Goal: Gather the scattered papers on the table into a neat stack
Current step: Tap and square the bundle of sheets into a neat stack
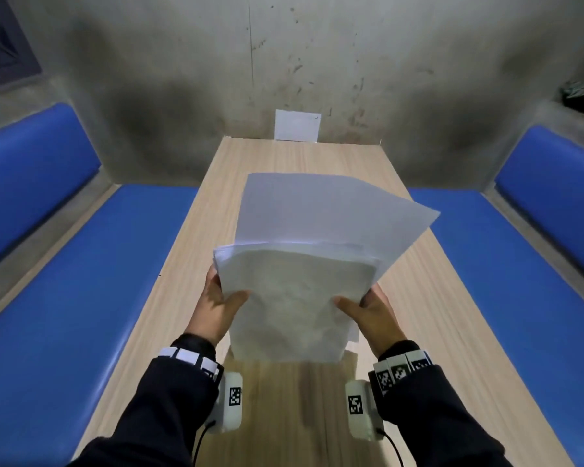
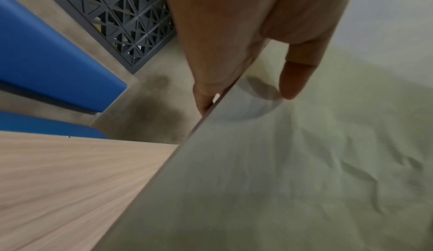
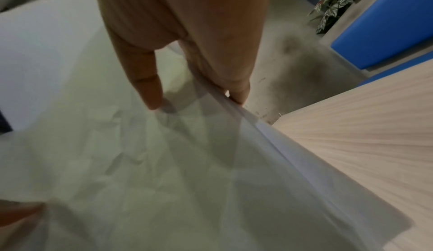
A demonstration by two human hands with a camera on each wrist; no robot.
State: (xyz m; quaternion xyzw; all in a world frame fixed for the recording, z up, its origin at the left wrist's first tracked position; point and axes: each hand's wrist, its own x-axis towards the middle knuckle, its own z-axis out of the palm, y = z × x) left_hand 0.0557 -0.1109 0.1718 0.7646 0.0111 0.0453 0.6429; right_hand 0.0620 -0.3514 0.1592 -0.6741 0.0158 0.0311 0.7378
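Papers (image 1: 294, 281) hang upright above the bench (image 1: 429, 298), left hand (image 1: 216, 305) pinching their nine o'clock edge, right hand (image 1: 371, 311) the three o'clock, and skewed rear sheets may slide out if either pinch slackens.

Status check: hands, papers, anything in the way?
Left hand and right hand grip the papers, raised over the table. Sheets fanned, not squared. Nothing blocking.
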